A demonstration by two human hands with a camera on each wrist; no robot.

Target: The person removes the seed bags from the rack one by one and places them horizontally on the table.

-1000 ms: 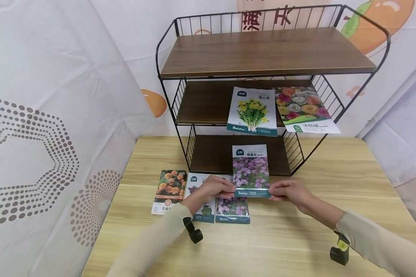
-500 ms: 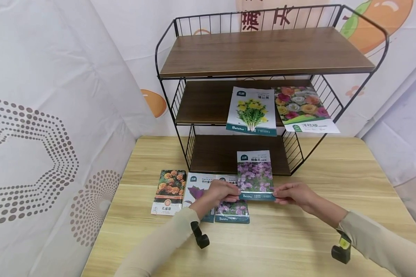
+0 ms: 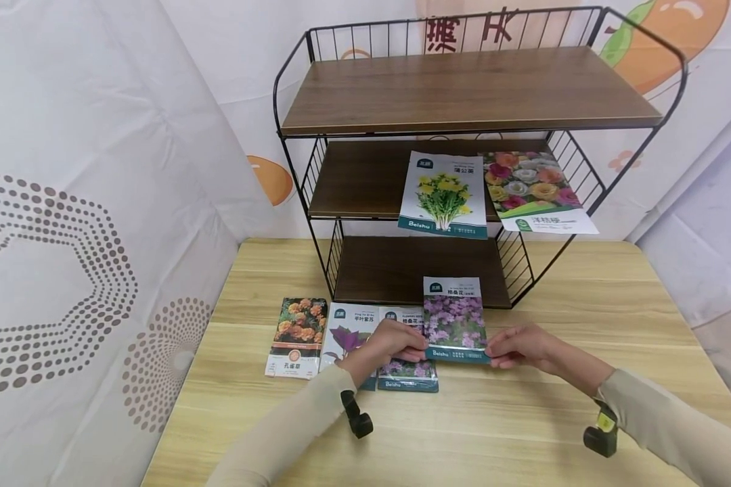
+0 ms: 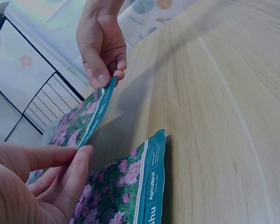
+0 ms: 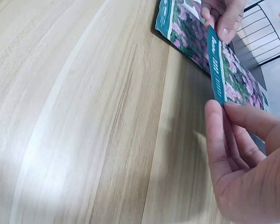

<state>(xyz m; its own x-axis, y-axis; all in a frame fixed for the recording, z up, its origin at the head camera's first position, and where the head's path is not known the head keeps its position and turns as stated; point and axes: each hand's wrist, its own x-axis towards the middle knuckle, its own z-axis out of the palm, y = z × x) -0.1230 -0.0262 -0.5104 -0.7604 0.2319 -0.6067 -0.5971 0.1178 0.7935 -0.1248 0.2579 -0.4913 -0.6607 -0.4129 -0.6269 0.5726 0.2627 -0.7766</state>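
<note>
A seed packet with purple-pink flowers (image 3: pixel 455 318) is held by both hands above the table, in front of the rack's bottom shelf. My left hand (image 3: pixel 397 343) pinches its lower left corner between thumb and fingers. The lower right corner is pinched by my right hand (image 3: pixel 520 346). In the left wrist view the packet's teal bottom edge (image 4: pixel 97 116) spans between the two hands. Under my left hand lies a second purple-flower packet (image 3: pixel 407 385), partly covered. Left of it are a purple-leaf packet (image 3: pixel 345 331) and an orange-flower packet (image 3: pixel 300 325).
A three-tier rack with dark wood shelves (image 3: pixel 469 88) and black wire sides stands at the back. On its middle shelf lean a yellow-flower packet (image 3: pixel 443 196) and a multicoloured-flower packet (image 3: pixel 533 186), both overhanging the front edge. The light wooden table (image 3: pixel 499 433) extends in front.
Both hands have moved the held packet a little right and toward the front, away from the bottom shelf. More of the packets lying on the table shows. The shelf packets stay put.
</note>
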